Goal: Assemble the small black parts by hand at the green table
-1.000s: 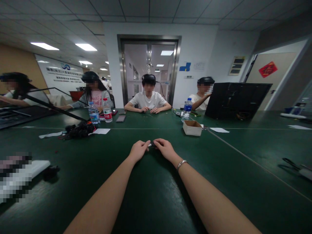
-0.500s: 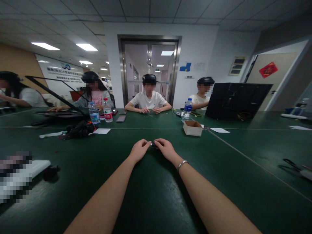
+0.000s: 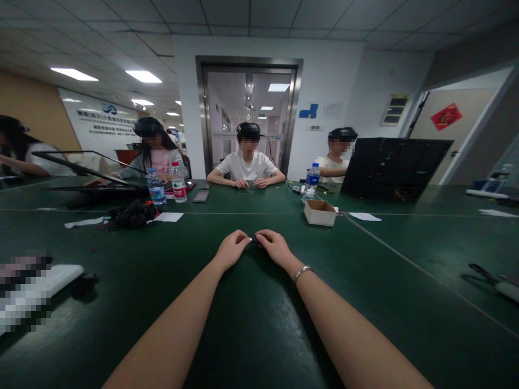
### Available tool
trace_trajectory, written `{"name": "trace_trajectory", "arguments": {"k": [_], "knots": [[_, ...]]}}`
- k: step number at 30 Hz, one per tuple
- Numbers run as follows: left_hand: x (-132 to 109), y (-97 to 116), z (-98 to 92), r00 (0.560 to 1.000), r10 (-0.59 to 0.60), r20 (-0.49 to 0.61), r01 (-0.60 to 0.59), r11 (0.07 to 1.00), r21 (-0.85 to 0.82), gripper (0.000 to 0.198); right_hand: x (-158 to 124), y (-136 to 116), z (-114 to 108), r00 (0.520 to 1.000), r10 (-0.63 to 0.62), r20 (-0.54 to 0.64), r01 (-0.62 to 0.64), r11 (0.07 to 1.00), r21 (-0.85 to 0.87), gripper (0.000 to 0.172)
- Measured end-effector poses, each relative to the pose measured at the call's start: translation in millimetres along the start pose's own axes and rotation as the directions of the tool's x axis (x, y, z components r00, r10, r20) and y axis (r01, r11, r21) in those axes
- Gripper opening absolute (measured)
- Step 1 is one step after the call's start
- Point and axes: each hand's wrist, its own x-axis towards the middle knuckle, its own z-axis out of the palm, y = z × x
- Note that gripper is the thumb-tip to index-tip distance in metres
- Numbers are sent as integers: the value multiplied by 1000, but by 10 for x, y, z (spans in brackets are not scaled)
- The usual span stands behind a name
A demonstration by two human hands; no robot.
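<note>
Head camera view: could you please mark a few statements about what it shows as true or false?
1. The left hand and the right hand meet at a small dark part just above the green table. True.
2. A bracelet sits on the left wrist. False: it is on the right wrist.
3. A cardboard box stands open on the table beyond the hands, to the right. True.
4. The water bottles lie on their sides. False: they stand upright, far left of the box.
</note>
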Motion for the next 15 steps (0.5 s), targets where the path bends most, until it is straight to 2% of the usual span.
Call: {"name": "trace_trajectory", "arguments": {"k": [4, 8, 12, 15], "knots": [[0, -11, -8, 1000, -28, 9, 27, 993, 118, 47, -1, -5, -2, 1000, -1, 4, 1, 1000, -8, 28], [-17, 3, -14, 1000, 3, 24, -4, 999, 34, 38, 10, 11, -5, 1000, 6, 11, -6, 1000, 8, 29], [-29, 16, -7, 999, 16, 29, -18, 998, 66, 38, -11, -18, -8, 1000, -1, 14, 1, 1000, -11, 29], [-19, -7, 7, 997, 71, 27, -73, 995, 74, 36, -49, -52, -1, 999, -30, 15, 32, 996, -86, 27]]}}
